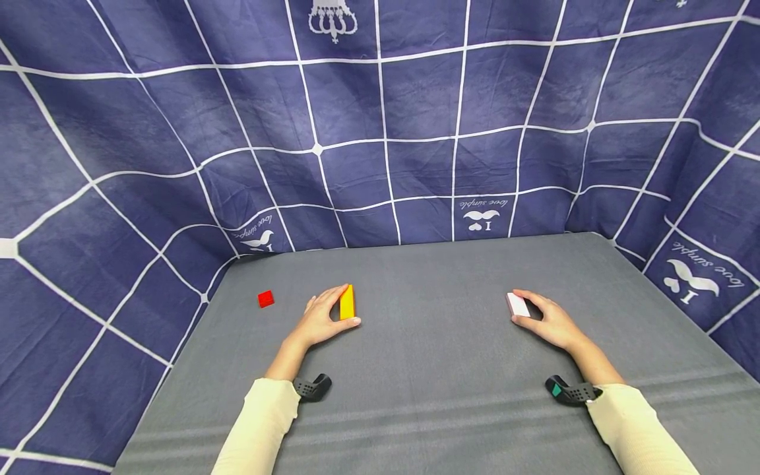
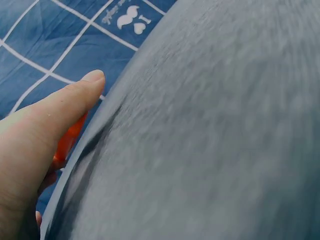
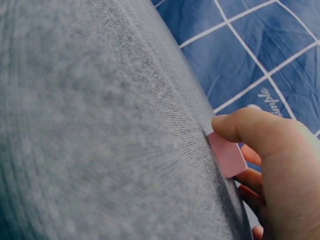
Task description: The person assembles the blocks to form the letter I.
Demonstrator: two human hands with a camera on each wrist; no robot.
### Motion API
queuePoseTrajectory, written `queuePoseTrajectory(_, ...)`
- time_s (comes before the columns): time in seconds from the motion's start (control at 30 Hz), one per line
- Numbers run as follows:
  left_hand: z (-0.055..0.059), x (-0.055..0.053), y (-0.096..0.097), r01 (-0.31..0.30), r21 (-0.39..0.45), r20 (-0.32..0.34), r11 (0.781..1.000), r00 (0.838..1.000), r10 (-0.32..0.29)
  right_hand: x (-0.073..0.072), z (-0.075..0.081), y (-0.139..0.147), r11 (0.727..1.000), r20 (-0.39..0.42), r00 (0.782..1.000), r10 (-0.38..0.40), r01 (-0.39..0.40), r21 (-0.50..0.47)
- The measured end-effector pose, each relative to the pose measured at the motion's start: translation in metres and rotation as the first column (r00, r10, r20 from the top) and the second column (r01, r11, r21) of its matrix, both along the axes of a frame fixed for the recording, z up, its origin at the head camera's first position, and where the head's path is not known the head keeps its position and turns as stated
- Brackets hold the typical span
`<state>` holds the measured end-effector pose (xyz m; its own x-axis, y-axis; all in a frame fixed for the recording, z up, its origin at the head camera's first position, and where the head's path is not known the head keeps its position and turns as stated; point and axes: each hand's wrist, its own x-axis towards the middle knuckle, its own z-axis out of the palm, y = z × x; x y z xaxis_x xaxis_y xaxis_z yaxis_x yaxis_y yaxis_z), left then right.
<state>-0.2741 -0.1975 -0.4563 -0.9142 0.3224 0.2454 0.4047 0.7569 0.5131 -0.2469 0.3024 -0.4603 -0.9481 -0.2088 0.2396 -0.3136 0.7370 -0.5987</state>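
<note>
Nearest the camera are two cream sleeves, the left sleeve [image 1: 255, 429] and the right sleeve [image 1: 641, 429]. Beyond them, largest of all, one blue checked curtain [image 1: 415, 99] backs one table [image 1: 427, 369] covered in grey cloth.

Two hands work over that cloth, well apart. On the left hand [image 1: 320, 320], the grip spans the long yellow block, thumb at its near end and fingers at its far end, and seems to hold it. On the right hand [image 1: 549, 323], the grip is narrower, pinching the white-topped block between thumb and fingers. Two dark wrist straps [image 1: 312, 388] are worn, one per arm.

Three blocks show, one of each colour. Longest is the yellow block [image 1: 347, 302], left of the table's middle; it looks stiff and light, best held across its two ends. Next comes the white-topped block [image 1: 518, 305], on the right, its side pinkish in the right wrist view; probably rigid, hard to damage, slightly slick on its smooth faces, and suited to a thumb-and-finger pinch. Smallest is the red block [image 1: 266, 299], untouched at far left, likely just as light and firm, to be taken by opposite sides.
</note>
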Motion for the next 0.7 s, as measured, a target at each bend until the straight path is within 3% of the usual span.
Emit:
queuePoseTrajectory(0.37, 0.001, -0.001, 0.027, 0.052, -0.038, 0.026, 0.998, 0.998, -0.051, -0.001, -0.001, 0.001, 1.0, -0.005, 1.0, -0.004, 0.004, 0.003)
queuePoseTrajectory(0.7, 0.001, 0.001, 0.052, 0.084, -0.053, -0.001, 0.995, 0.996, -0.084, -0.001, -0.002, 0.001, 1.0, -0.023, 1.0, 0.0, 0.0, 0.003)
